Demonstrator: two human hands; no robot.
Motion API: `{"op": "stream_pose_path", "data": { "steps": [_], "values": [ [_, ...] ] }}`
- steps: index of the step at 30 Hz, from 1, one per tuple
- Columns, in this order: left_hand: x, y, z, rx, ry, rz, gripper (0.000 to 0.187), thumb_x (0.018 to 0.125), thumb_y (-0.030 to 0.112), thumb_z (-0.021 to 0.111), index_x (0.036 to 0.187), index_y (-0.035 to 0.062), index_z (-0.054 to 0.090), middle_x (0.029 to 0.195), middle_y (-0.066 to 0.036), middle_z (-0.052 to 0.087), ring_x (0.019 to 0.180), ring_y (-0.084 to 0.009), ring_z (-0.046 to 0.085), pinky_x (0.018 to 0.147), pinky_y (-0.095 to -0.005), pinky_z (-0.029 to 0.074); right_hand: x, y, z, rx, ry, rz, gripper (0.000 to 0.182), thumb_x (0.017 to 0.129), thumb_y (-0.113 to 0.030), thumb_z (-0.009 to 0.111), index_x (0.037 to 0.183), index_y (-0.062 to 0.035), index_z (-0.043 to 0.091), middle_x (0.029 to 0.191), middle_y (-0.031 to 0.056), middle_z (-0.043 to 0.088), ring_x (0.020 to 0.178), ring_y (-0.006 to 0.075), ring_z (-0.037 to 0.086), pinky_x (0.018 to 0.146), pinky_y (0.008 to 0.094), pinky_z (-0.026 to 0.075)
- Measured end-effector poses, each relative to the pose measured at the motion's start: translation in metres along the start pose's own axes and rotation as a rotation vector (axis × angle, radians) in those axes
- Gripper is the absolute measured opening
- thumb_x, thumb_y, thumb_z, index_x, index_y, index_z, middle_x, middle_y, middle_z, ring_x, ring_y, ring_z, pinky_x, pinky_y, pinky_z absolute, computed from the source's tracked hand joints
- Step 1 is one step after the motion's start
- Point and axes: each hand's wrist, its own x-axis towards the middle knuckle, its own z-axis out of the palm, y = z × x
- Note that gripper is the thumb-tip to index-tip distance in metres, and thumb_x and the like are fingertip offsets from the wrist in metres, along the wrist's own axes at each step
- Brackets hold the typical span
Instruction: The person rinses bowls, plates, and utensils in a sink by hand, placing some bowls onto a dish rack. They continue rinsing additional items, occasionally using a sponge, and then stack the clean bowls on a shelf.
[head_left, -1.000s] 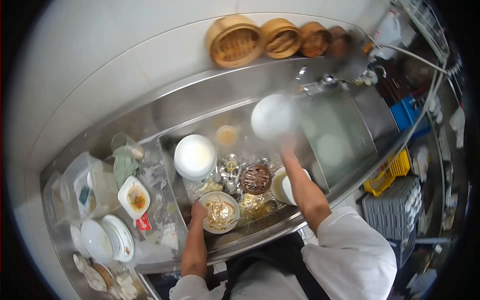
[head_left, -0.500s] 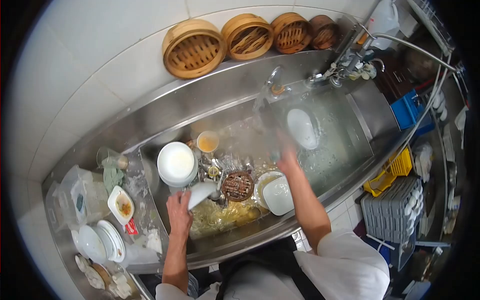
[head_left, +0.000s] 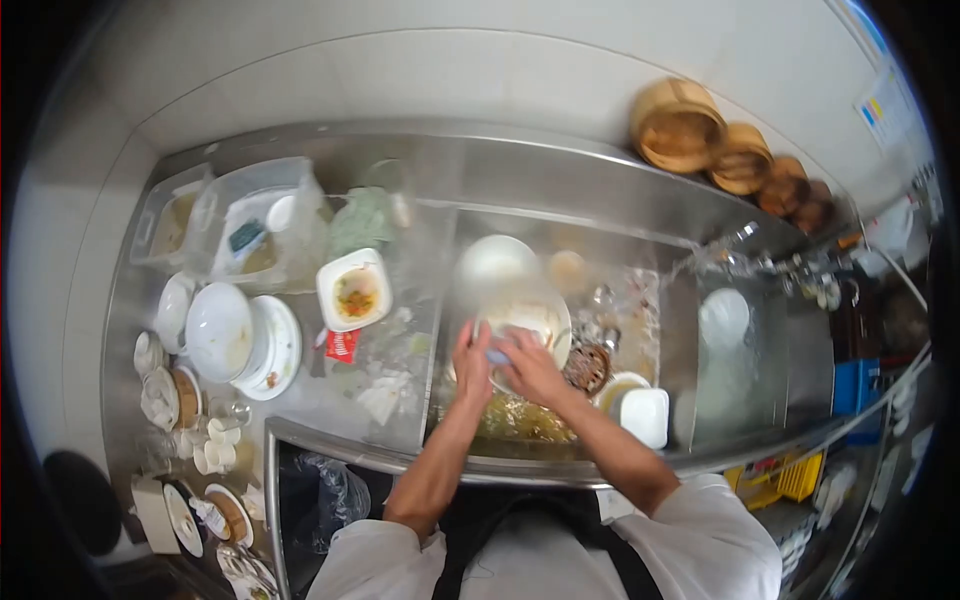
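Both hands are together over the left basin, at the near side of a white plate (head_left: 528,318) with brownish residue. My left hand (head_left: 473,362) is closed at the plate's near left rim. Closed around a small pale-blue piece (head_left: 497,356), perhaps a sponge, my right hand (head_left: 532,366) is over the plate's near edge. Motion smears the plate and fingers. Behind it stands a white bowl (head_left: 496,258). To the right are a brown woven steamer piece (head_left: 587,369), metal utensils (head_left: 606,335) and a white square dish (head_left: 644,417).
A white oval dish (head_left: 724,318) lies in the water-filled right basin. On the left counter are a food-stained dish (head_left: 354,290), stacked white plates (head_left: 285,345) and clear plastic tubs (head_left: 255,215). Bamboo steamers (head_left: 678,125) line the back ledge. A tap (head_left: 740,236) is at the back right.
The view has turned left. My right hand has come from over the right basin to beside my left hand. The white dish in my left hand was tilted; a plate now lies between both hands.
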Motion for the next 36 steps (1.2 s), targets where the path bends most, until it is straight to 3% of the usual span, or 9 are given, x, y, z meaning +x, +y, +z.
{"op": "stream_pose_path", "data": {
  "steps": [3,6,14,18,21,24,28,30,36],
  "values": [
    [-0.016,0.016,-0.031,-0.132,-0.015,-0.052,0.056,0.087,0.021,0.064,0.132,-0.0017,0.041,0.122,-0.012,0.053,0.106,-0.0169,0.052,0.088,-0.0295,0.044,0.034,-0.011,0.004,0.321,-0.109,0.526,0.026,0.087,-0.017,0.051,0.108,-0.0025,0.054,0.092,0.0237,0.061,0.078,0.0405,0.06,0.073,0.0459,0.05],
    [-0.015,0.044,-0.066,-0.381,0.002,0.002,0.051,0.09,0.022,0.059,0.131,-0.0008,0.041,0.124,-0.012,0.052,0.111,-0.0185,0.051,0.092,-0.0317,0.043,0.097,-0.088,0.013,0.124,-0.128,-0.39,0.026,0.088,-0.023,0.051,0.106,-0.0039,0.054,0.096,0.0245,0.061,0.075,0.0427,0.061,0.07,0.0504,0.05],
    [-0.087,0.133,-0.14,0.333,0.256,0.563,0.041,0.086,0.003,0.057,0.126,0.0009,0.049,0.117,-0.01,0.054,0.107,-0.0197,0.053,0.092,-0.0297,0.042,0.342,-0.287,0.0,0.247,0.083,-0.884,0.038,0.084,-0.02,0.058,0.118,-0.0043,0.052,0.116,0.0173,0.057,0.104,0.0306,0.058,0.089,0.0397,0.045],
    [-0.089,0.135,-0.143,0.719,0.193,0.76,0.042,0.078,-0.003,0.06,0.12,0.0,0.055,0.112,-0.013,0.055,0.107,-0.0233,0.052,0.092,-0.0308,0.04,0.383,-0.298,0.131,-0.203,-0.709,-0.692,0.045,0.082,-0.021,0.058,0.125,-0.0076,0.052,0.115,0.0162,0.06,0.111,0.0312,0.055,0.093,0.0389,0.043],
    [-0.089,0.118,-0.145,0.606,0.206,0.604,0.04,0.082,-0.001,0.06,0.121,0.0008,0.054,0.117,-0.012,0.053,0.109,-0.0222,0.052,0.093,-0.03,0.04,0.342,-0.304,0.098,0.513,-0.38,-0.527,0.039,0.085,-0.023,0.058,0.12,-0.0059,0.056,0.108,0.014,0.063,0.106,0.0285,0.059,0.091,0.0361,0.045],
    [-0.078,0.088,-0.138,0.144,0.224,0.347,0.045,0.085,0.002,0.059,0.128,0.0021,0.046,0.123,-0.012,0.05,0.111,-0.0235,0.051,0.094,-0.033,0.041,0.254,-0.171,0.011,1.279,-0.377,0.0,0.034,0.093,-0.026,0.052,0.116,-0.0014,0.057,0.107,0.0054,0.062,0.099,0.0134,0.058,0.09,0.0302,0.046],
    [-0.059,0.062,-0.068,-0.196,-0.037,-0.014,0.054,0.088,0.006,0.056,0.136,0.0038,0.031,0.128,-0.013,0.047,0.114,-0.0259,0.05,0.096,-0.0398,0.042,0.102,0.277,-0.025,0.545,-0.071,0.363,0.023,0.089,-0.015,0.049,0.104,-0.0016,0.061,0.097,0.0113,0.062,0.095,0.0211,0.058,0.088,0.033,0.047],
    [-0.036,0.022,-0.018,-0.143,-0.119,-0.13,0.052,0.089,0.008,0.054,0.135,0.0046,0.031,0.127,-0.013,0.048,0.115,-0.0262,0.051,0.095,-0.041,0.044,0.064,0.308,-0.135,1.962,1.166,0.833,0.024,0.092,-0.012,0.04,0.097,0.0047,0.055,0.088,0.0125,0.062,0.084,0.0221,0.061,0.08,0.0346,0.054],
    [0.052,-0.134,0.153,-0.063,-0.324,-0.398,0.04,0.092,0.025,0.053,0.127,0.0074,0.044,0.123,-0.01,0.054,0.113,-0.0253,0.052,0.095,-0.0409,0.044,-0.005,0.331,-0.196,1.821,0.8,0.451,0.022,0.092,-0.014,0.045,0.1,0.003,0.056,0.091,0.0123,0.063,0.085,0.0226,0.064,0.077,0.0361,0.055]
  ]
}}
